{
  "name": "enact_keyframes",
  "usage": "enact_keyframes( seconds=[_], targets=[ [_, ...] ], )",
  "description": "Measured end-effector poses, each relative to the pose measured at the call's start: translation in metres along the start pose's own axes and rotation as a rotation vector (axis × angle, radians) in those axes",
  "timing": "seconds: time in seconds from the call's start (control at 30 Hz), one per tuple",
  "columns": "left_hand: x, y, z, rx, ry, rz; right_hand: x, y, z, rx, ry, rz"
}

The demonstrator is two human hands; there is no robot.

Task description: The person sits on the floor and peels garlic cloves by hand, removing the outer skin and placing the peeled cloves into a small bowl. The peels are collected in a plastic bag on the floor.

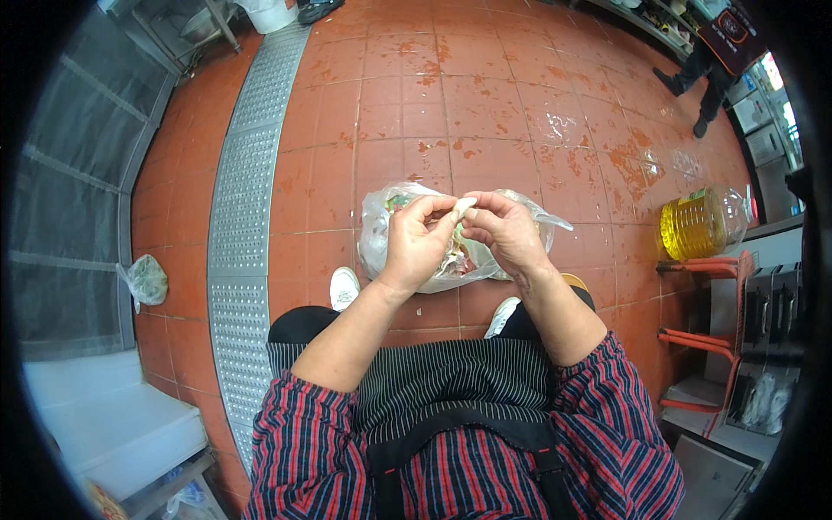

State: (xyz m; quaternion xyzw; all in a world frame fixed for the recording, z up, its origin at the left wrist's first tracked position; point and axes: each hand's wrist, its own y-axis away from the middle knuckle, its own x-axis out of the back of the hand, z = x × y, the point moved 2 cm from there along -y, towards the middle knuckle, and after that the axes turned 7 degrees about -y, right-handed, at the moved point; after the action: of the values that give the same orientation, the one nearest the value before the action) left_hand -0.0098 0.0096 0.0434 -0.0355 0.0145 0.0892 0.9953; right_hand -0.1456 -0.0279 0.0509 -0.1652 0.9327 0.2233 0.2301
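Between the fingertips of both hands is a small whitish piece that looks like a garlic clove [464, 207]. My left hand [419, 244] pinches its left side, while my right hand [504, 231] grips it from the right. Below them on the floor sits an open clear plastic bag [374, 244] with mixed scraps [460, 260] inside, partly hidden by my hands. Behind my right hand lies a second plastic bag [543, 224]; its contents are mostly covered. My white shoes [344, 288] are planted on either side.
Wet red floor tiles [487, 97] surround me, with a metal drain cover [240, 214] running along the left. A tied bag of greens [148, 281] rests beyond it. At right, an oil jug [699, 223] stands by an orange-red metal rack [731, 338]. A person [718, 58] is at upper right.
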Motion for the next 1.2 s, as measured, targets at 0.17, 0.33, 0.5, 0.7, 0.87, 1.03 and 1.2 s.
enact_keyframes(
  seconds=[0.17,0.33,0.5,0.7,0.87,1.03,1.2],
  targets=[
    [-0.001,0.0,0.002,-0.044,-0.089,-0.006,0.003,-0.003,0.001,-0.006,-0.036,0.014],
    [-0.002,-0.001,0.002,-0.087,-0.101,-0.001,0.003,-0.003,0.001,0.01,-0.051,-0.024],
    [-0.003,0.002,0.003,-0.05,-0.078,0.003,0.004,-0.003,0.001,0.01,-0.022,-0.003],
    [-0.005,-0.003,-0.006,0.064,0.014,-0.025,0.006,-0.004,0.0,0.038,0.074,-0.009],
    [-0.001,-0.003,-0.01,0.055,0.116,0.02,0.004,-0.001,-0.004,0.115,0.234,0.05],
    [0.0,-0.007,-0.009,-0.035,-0.009,0.066,0.001,-0.001,-0.002,0.235,0.451,0.035],
    [-0.003,-0.007,-0.001,-0.095,-0.116,0.063,0.002,-0.002,-0.007,0.324,0.607,0.073]
  ],
)
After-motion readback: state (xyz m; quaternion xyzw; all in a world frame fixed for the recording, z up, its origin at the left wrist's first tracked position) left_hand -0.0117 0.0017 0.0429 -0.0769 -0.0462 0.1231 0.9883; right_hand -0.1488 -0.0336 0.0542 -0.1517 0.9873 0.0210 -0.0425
